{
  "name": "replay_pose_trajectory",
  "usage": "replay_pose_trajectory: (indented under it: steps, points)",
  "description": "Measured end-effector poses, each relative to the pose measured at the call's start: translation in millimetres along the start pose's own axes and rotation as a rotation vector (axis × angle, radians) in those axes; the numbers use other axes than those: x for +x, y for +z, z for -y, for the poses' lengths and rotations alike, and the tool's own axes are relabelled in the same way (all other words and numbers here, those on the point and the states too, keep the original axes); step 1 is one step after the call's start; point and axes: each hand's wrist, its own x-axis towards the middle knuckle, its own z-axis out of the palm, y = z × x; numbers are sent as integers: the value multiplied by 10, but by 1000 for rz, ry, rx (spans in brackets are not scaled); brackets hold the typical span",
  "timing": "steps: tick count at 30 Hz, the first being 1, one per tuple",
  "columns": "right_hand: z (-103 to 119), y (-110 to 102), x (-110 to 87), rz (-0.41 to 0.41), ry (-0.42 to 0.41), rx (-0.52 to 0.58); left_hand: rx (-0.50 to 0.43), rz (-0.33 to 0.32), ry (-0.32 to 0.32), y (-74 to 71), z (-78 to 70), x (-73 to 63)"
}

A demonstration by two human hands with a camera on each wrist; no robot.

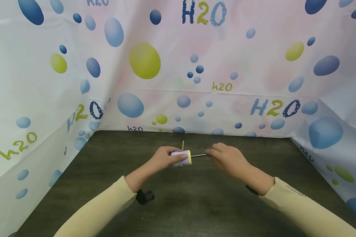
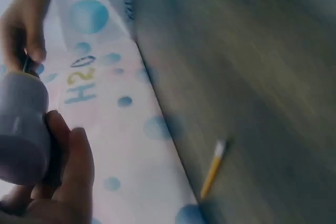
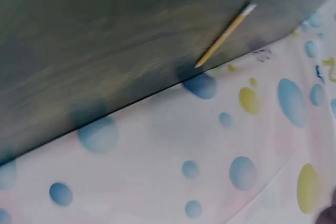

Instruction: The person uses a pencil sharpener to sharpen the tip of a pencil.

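Note:
My left hand grips a small lilac cup with a yellow rim, tipped on its side above the table. Its rounded base faces the camera in the left wrist view, where the fingers wrap around its side. From the yellow rim a thin dark stick reaches across to my right hand, whose thumb and fingertips pinch its outer end. The stick's inner end is hidden by the cup. Beyond the cup, a yellow pencil lies on the table.
The dark wooden table spreads under both hands. A white sheet printed with blue and green bubbles and H2O lettering rises at the back and both sides. A dark strap hangs at the left wrist.

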Motion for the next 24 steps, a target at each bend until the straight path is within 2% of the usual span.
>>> replay_pose_trajectory:
  steps: [2,5,7,9,11,13,15,17,18,19,20,21,22,23,24]
  points:
    - [-35,32,-2,-137,-147,-124,-106,74,-94,-17,-16,4]
    - [-56,82,4,-279,-263,-233,-246,157,-181,-20,-45,-8]
    - [-41,112,4,-334,-289,-261,-278,171,-198,-10,-68,-23]
    - [-8,129,-1,-344,-256,-243,-242,134,-175,9,-94,-41]
    - [32,134,-13,-280,-169,-155,-133,63,-93,35,-109,-64]
    - [67,100,-29,-116,-13,49,9,-15,55,65,-106,-90]
    - [74,50,-32,126,185,389,232,-85,300,88,-82,-112]
    - [51,-7,-32,376,451,767,450,-149,586,102,-48,-120]
    - [29,-30,-29,482,582,912,546,-185,721,105,-30,-120]
    - [4,-46,-25,571,686,1012,629,-222,837,107,-14,-116]
    - [-17,-53,-19,635,756,1075,685,-248,918,109,2,-109]
    - [-33,-58,-18,672,795,1093,704,-254,951,109,14,-102]
    - [-40,-65,-18,677,799,1071,692,-243,934,110,18,-95]
    - [-42,-66,-19,651,754,1017,659,-222,879,110,18,-89]
    - [-35,-66,-22,600,695,934,604,-191,790,109,15,-80]
